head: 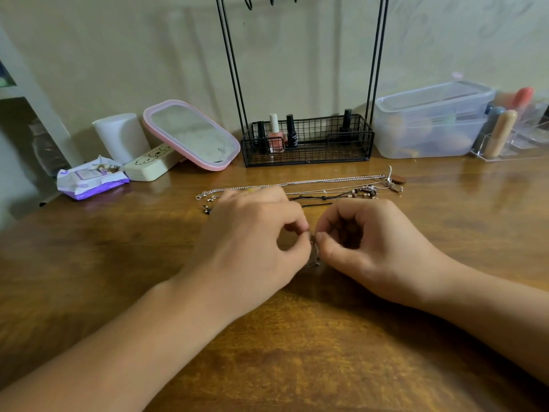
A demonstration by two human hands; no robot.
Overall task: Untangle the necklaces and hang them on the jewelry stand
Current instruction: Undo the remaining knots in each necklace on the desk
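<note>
On the wooden table (118, 263) my left hand (252, 242) and my right hand (371, 248) meet at the middle, each pinching a short silver chain (314, 253) that dangles between the fingertips. Behind the hands lie several necklaces stretched sideways: a silver chain necklace (312, 182) and a dark cord necklace with beads (341, 196). The black wire jewelry stand (306, 141) rises at the back; its basket base holds nail polish bottles, and its top hooks are mostly cut off by the frame's upper edge.
A pink-framed mirror (193, 135), a white cylinder (120, 136), a cream case (148, 166) and a purple wipes pack (92, 181) stand at back left. A clear plastic box (430, 120) and an acrylic organizer (511, 135) stand at back right.
</note>
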